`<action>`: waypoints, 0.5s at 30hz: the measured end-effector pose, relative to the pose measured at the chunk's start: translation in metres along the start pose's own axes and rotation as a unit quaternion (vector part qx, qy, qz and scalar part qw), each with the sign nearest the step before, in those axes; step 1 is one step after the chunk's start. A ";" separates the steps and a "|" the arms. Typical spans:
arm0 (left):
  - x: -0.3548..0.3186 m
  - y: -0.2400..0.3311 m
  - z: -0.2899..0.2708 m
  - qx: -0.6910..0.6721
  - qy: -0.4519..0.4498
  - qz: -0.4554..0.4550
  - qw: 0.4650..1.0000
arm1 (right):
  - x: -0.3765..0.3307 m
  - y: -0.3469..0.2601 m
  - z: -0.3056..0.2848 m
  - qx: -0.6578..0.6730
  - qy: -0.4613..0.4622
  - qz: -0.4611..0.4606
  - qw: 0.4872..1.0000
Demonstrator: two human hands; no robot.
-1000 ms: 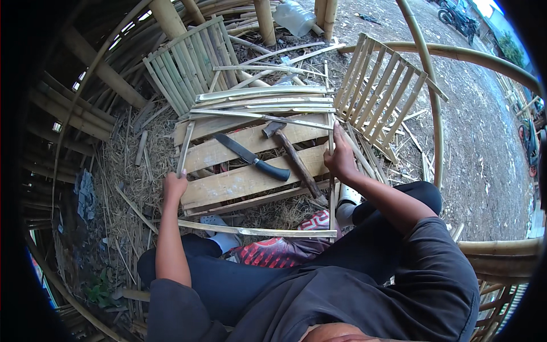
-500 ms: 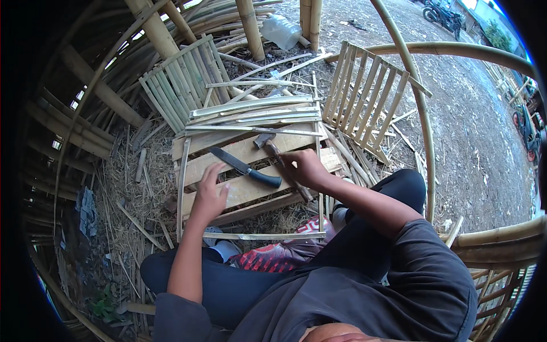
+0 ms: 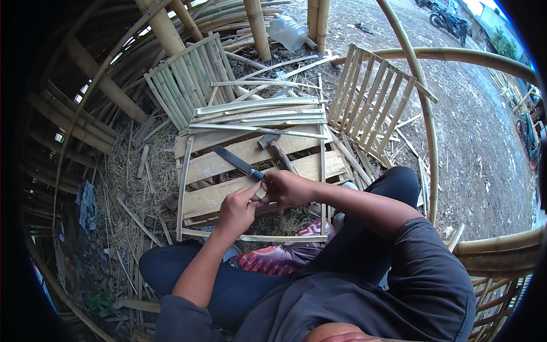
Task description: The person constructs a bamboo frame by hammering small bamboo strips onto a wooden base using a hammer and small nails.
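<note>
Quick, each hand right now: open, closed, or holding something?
Left hand: up against the other; cannot tell what it holds.
Right hand: fingers bent; cannot tell if anything is held.

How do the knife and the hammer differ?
The knife has a long, flat blade; the hammer has a short, blocky head. The knife's handle is black, the hammer's brown. The knife lies left of the hammer. Both lie on the wooden planks, handles toward the picture's lower right.

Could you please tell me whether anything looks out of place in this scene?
Yes, a clear plastic jug seems tipped on its side by the bamboo posts, and a crumpled blue-grey scrap lies at left; both look like stray litter rather than materials.
</note>
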State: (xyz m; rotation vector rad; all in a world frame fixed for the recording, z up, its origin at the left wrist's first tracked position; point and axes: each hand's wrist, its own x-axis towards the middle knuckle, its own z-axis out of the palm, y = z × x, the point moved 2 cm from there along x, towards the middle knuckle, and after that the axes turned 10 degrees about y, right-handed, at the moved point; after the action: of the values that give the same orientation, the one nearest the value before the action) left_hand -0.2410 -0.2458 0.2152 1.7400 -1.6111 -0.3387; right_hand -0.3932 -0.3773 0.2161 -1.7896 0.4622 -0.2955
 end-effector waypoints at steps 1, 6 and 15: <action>-0.001 -0.005 -0.003 0.024 -0.011 -0.022 0.999 | 0.001 -0.007 0.000 -0.029 -0.017 0.022 0.999; 0.012 -0.012 -0.025 -0.026 0.055 -0.077 0.995 | 0.024 0.028 -0.004 -0.355 0.098 -0.042 0.929; 0.023 -0.019 -0.060 -0.018 0.100 -0.175 0.979 | 0.059 0.076 0.035 -0.444 0.106 -0.014 0.890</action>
State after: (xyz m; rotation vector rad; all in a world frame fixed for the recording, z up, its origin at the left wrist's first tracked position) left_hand -0.1847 -0.2491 0.2511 1.9630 -1.1496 -0.3437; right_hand -0.3375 -0.3906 0.1316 -2.6735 0.8151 -0.3274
